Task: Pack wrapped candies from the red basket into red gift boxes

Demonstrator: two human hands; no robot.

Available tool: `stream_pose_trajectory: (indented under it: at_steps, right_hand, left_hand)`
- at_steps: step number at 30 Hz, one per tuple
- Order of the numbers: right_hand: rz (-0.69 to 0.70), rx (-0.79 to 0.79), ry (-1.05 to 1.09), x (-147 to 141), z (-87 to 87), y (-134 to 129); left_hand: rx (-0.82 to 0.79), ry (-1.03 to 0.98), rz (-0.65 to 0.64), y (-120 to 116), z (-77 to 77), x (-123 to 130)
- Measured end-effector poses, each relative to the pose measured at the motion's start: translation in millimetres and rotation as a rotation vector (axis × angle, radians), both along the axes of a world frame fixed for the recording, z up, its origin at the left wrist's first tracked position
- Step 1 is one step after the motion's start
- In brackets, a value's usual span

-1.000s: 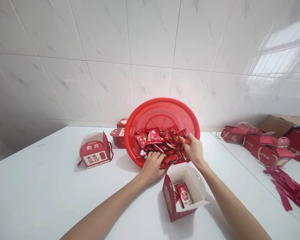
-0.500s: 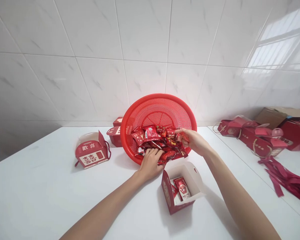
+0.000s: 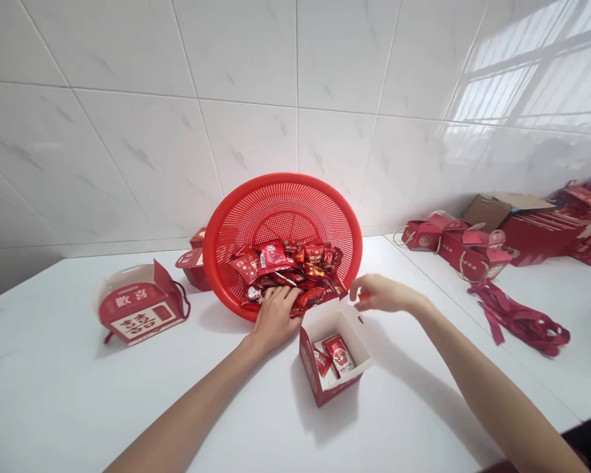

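A red mesh basket [image 3: 283,186] leans tilted toward me, with red-wrapped packets [image 3: 276,257] heaped in its lower part. My left hand [image 3: 276,318] rests on the packets at the basket's front rim, fingers spread. Just right of the basket is my right hand [image 3: 378,293], its fingers closed round a small red packet that barely shows. It is beside the raised flap of an open red box [image 3: 331,393]. Inside that box lie a red packet with a white label [image 3: 339,355] and another red packet [image 3: 321,360].
At the left stands an open-topped red box [image 3: 140,316] with a cord handle. Another red box [image 3: 196,268] is partly behind the basket. To the right are several small red boxes [image 3: 423,234], a brown carton [image 3: 492,203] and dark red ribbons [image 3: 526,322].
My right hand has come out of the basket with a red packet, toward the open box. My left hand stays on the packets. The whole view has shifted to the right.
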State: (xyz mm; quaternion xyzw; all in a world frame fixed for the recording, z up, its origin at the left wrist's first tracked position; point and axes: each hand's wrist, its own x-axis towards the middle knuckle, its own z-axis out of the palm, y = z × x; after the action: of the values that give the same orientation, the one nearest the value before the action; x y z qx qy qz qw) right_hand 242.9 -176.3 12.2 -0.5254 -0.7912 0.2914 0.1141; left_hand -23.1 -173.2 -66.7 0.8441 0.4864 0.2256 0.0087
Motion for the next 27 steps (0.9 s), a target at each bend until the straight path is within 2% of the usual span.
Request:
stream_pose_trajectory:
  at_steps: [2, 4, 7, 10, 17, 23, 27]
  right_hand:
    - [-0.051, 0.062, -0.09, 0, -29.0, -7]
    - [-0.021, 0.059, -0.022, 2, -53.8, -13]
    - [-0.023, 0.036, 0.113, 7, -72.5, -18]
    - [-0.104, 0.069, 0.241, 11, -70.7, -18]
    - [-0.19, 0.028, 0.627, 14, -48.7, -22]
    - [-0.238, -0.253, 1.044, 17, -52.4, -23]
    - [-0.229, -0.336, 1.149, 15, -53.8, -23]
  left_hand:
    - [0.012, -0.006, -0.004, 0, -1.3, 0]
    - [0.022, -0.012, 0.002, 1, -2.5, 0]
    - [0.016, -0.007, 0.016, 0, -3.2, 0]
    - [-0.007, 0.005, 0.017, 0, -2.0, 1]
    - [0.011, 0.024, 0.001, 1, -0.3, -1]
    - [0.02, 0.031, 0.005, 2, 0.7, -2]
    - [0.005, 0.063, -0.007, 2, 10.0, -2]
